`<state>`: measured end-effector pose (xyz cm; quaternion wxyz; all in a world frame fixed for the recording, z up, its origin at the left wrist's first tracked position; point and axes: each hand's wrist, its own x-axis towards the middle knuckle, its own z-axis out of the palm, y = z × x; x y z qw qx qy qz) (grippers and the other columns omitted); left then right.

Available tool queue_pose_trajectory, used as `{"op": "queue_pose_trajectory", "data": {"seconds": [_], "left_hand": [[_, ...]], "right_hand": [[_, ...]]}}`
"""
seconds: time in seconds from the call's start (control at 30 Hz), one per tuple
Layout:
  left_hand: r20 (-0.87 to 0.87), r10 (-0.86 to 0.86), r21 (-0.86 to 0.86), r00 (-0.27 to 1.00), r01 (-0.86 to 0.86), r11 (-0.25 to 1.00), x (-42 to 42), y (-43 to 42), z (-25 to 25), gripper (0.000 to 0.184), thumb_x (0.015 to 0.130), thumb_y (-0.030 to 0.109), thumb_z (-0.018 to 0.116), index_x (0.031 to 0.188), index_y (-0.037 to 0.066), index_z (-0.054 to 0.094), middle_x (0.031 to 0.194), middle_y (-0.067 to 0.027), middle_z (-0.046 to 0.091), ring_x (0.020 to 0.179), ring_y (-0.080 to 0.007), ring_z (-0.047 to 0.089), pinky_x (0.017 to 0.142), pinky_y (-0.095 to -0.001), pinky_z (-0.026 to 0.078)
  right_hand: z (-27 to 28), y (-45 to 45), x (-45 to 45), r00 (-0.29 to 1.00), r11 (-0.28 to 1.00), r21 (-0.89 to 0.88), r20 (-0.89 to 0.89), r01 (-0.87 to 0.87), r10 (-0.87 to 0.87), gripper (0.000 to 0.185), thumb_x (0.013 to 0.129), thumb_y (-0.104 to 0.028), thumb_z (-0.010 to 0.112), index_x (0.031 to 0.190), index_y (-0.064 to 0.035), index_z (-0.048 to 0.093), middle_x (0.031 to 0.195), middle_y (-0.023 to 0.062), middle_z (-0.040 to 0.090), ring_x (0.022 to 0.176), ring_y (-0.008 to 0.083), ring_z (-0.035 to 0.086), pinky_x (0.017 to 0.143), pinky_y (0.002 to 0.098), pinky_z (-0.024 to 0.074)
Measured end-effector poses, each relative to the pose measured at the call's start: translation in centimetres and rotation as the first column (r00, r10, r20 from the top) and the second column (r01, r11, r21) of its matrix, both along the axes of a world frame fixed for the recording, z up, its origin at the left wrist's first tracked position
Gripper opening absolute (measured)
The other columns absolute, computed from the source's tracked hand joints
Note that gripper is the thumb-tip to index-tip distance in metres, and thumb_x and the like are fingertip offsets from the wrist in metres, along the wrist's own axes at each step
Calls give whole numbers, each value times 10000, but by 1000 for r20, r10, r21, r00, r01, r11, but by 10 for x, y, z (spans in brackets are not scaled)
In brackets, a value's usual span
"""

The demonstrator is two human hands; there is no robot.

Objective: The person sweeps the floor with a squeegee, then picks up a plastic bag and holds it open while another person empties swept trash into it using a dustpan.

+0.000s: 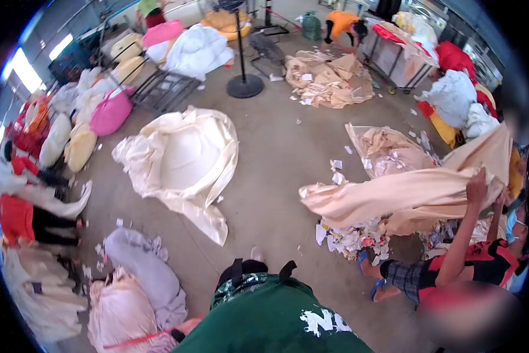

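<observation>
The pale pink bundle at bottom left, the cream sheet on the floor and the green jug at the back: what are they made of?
Pale pink bundle: matte fabric, judging by its soft creases; the fibre can't be told.
Cream sheet: smooth fabric, perhaps faintly shiny, with broad, loose folds.
Green jug: probably plastic, since it looks translucent, though glass is possible.

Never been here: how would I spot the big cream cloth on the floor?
Find the black stand with a round base near the top. Below and left of it, the cream cloth lies spread on the floor. Unlike the peach heap right of the stand, it is pale, with a broad smooth middle.
</observation>
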<state>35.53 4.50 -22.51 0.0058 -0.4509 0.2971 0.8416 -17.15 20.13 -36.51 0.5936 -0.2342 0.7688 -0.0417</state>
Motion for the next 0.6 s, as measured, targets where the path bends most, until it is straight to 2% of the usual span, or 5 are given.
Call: {"op": "queue_pose_trajectory", "data": {"seconds": [0.07, 0.13, 0.2, 0.33, 0.6], "left_hand": [[133, -311, -486, 941, 335, 807, 26, -23, -23, 248, 733, 120, 473, 955, 11, 458, 981, -86, 496, 898, -149, 473, 732, -234, 382], [222, -399, -628, 889, 444, 639, 25, -63, -25, 245, 739, 118, 465, 960, 13, 455, 987, -82, 492, 902, -146, 470, 735, -233, 381], [-136, -212, -221, 968, 179, 959, -19, -127, 19, 192, 760, 94, 421, 933, 26, 467, 924, -54, 512, 832, -127, 491, 706, -231, 396], [126, 20, 489, 992, -80, 868, -60, -209, 10, 144, 736, 36, 441, 872, 22, 487, 795, -17, 524, 731, -94, 507, 651, -214, 411], [211, 51, 135, 976, -81, 988, -84, -314, -101, 196, 760, 76, 443, 939, 3, 478, 851, -39, 523, 773, -126, 505, 674, -215, 401]], "right_hand": [[7, -18, 6, 996, 996, -9, -12, 84, -84, 137, 680, -168, 456, 688, -77, 558, 650, 79, 543, 610, 192, 539, 505, 316, 419], [13, -31, 11, 992, 992, -2, -16, 127, -127, 141, 679, -175, 458, 700, -78, 559, 665, 82, 544, 621, 197, 540, 513, 320, 419], [19, -42, 15, 990, 989, 19, -19, 143, -143, 147, 678, -182, 459, 711, -79, 559, 681, 86, 545, 633, 202, 541, 520, 324, 419], [22, -66, 18, 997, 994, 73, 3, 76, -76, 162, 676, -196, 463, 734, -81, 560, 712, 94, 548, 656, 212, 542, 536, 333, 419], [10, -215, -64, 958, 960, -36, 59, -279, 280, 199, 673, -224, 469, 780, -84, 562, 775, 109, 552, 703, 233, 544, 567, 351, 420]]}}
